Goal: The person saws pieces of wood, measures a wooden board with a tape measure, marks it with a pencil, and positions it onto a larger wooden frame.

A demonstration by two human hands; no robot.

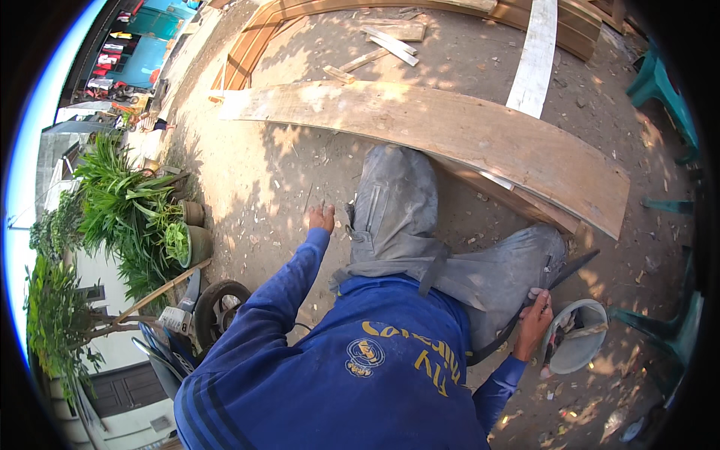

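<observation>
My left hand [321, 217] hangs out over the dirt ground left of my knee, its fingers apart. My right hand [534, 322] grips a long dark flat tool [571, 268], possibly a saw, angled up past my right knee; its exact kind is unclear. Right beside that hand is a grey bucket [581, 349] holding wooden-handled and dark items. A wide plywood board [442, 131] lies across in front of my grey-trousered knees, with more timber [525, 202] beneath its right part.
Stacked planks [251, 49] and loose offcuts [394, 34] lie ahead, crossed at right by a pale board [532, 56]. Green plastic chairs [656, 86] stand along the right. Potted plants [187, 244] and a parked motorbike [217, 315] are at left, near a blue-walled building [150, 30].
</observation>
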